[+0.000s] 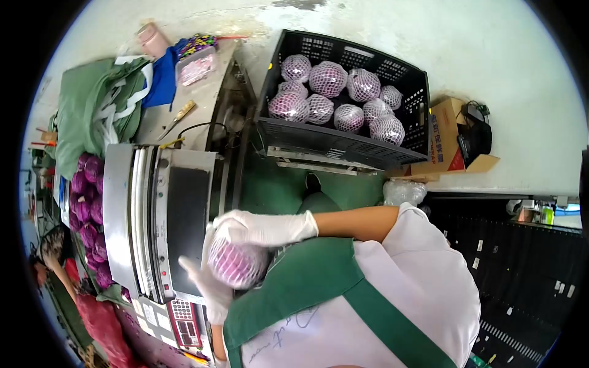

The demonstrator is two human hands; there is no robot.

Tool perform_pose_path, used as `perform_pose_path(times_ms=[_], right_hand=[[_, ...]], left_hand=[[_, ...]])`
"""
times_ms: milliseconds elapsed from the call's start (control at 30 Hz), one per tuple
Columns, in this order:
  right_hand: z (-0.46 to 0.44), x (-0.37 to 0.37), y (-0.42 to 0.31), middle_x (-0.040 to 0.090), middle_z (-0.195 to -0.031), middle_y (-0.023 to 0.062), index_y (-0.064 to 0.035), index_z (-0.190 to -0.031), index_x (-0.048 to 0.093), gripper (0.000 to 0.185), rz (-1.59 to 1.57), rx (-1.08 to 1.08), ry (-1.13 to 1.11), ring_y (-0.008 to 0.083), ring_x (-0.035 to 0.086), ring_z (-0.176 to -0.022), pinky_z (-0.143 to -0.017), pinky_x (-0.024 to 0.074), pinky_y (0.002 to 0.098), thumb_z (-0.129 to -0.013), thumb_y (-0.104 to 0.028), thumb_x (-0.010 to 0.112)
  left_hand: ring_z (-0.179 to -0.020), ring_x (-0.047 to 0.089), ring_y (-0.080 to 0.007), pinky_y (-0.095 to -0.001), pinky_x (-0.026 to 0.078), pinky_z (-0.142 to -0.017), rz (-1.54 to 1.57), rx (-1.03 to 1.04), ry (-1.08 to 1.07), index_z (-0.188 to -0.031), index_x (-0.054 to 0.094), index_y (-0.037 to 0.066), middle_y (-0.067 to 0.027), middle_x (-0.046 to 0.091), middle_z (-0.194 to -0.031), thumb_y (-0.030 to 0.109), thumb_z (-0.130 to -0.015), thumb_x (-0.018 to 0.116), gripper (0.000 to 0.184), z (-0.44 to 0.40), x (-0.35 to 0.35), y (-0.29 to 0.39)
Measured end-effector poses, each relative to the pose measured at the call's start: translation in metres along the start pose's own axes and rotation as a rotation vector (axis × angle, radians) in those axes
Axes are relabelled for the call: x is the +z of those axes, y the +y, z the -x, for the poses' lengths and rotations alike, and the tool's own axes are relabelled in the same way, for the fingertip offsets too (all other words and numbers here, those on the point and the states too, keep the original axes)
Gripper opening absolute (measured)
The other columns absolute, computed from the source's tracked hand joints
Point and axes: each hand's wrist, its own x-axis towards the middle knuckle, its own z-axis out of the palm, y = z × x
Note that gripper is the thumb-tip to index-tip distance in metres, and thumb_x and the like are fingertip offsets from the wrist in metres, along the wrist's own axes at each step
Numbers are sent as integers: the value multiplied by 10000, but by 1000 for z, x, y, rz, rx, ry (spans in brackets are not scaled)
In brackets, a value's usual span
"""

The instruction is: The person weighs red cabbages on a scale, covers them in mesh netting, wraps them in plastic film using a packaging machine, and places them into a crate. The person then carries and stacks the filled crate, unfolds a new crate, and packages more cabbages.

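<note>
Both of my hands wear white gloves and hold a red cabbage [238, 264] in a white mesh net, close to my green apron [307, 276]. My right hand [254, 228] is closed over the top of it, its fingers wrapped round the netting. Along the lower left side, my left hand [211, 291] supports it, with one finger sticking out. Part of that hand is hidden behind the cabbage. Just beyond my hands stands a film-wrapping machine [190, 211] with a dark flat plate and pale rolls.
A black crate [350, 144] ahead holds several netted cabbages [328, 78]. Bare red cabbages [89, 202] pile up left of the machine. A red-rimmed scale [185, 322] sits below it. A knife [178, 118] lies on the side table. Another person's red sleeve [101, 322] shows lower left.
</note>
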Motion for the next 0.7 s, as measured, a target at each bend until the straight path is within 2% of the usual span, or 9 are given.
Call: perform_pose_path(times_ms=[67,200,267,333,400,500,533,600,700], right_hand=[[18,-28,-7,558,-1172,159,54,-1264,439,616,-143,53,136,180,533,-1118,-965,448,316,-901,-400,642],[43,-83,-16,575,-1113,101,26,-1208,490,424,-203,141,485,143,545,-1065,-930,456,284,-899,-236,617],[63,-118,-28,573,-1180,87,-3,-1269,471,389,-133,148,445,147,542,-1117,-972,446,280,-952,-218,539],[71,-153,-12,569,-1204,85,-13,-1279,468,387,-292,236,379,146,538,-1134,-996,432,287,-984,-264,464],[87,-159,-23,557,-1233,77,-26,-1296,462,409,-476,306,583,147,523,-1164,-1015,424,305,-1009,-311,404],[85,-178,-35,494,-1326,68,-57,-1353,412,431,-578,170,430,167,489,-1215,-1001,444,351,-1022,-331,380],[79,-181,-57,469,-1318,94,-60,-1351,414,511,-628,286,444,167,474,-1203,-980,437,395,-966,-393,461],[80,-193,-76,451,-1349,114,-67,-1399,371,581,-520,347,522,211,458,-1237,-962,449,441,-953,-425,477],[86,-212,-80,498,-1311,118,-40,-1366,403,519,-289,137,649,241,523,-1184,-937,473,376,-967,-363,480]], left_hand=[[-1346,387,-290,-433,315,-1124,-122,67,-33,-1469,307,58,-158,393,-1461,716,-920,184,865,-37,40,-15],[-1352,382,-245,-403,305,-1133,-454,151,-301,-1491,258,80,-123,342,-1500,652,-956,226,784,-81,105,-31],[-1359,365,-236,-383,301,-1132,-607,175,-168,-1515,170,89,-126,285,-1526,508,-998,355,692,-93,137,-47],[-1401,279,-255,-364,265,-1142,-750,259,-312,-1520,98,65,-146,180,-1546,446,-835,674,973,-121,130,-61],[-1389,287,-228,-347,236,-1151,-634,207,-513,-1514,102,40,-114,216,-1526,345,-750,779,1065,-121,150,-66],[-1338,385,-204,-336,305,-1125,-295,-61,-394,-1481,252,52,-94,361,-1469,366,-817,723,873,-148,165,-62],[-1315,421,-194,-333,334,-1112,-188,-120,-339,-1463,308,58,-90,411,-1445,375,-864,676,771,-162,169,-56],[-1254,504,-207,-378,413,-1062,-45,-110,-336,-1402,416,76,-96,498,-1389,449,-976,464,568,-192,163,-40],[-1198,555,-241,-426,447,-1032,-50,79,-272,-1357,470,70,-113,548,-1335,493,-973,434,572,-225,192,35]])
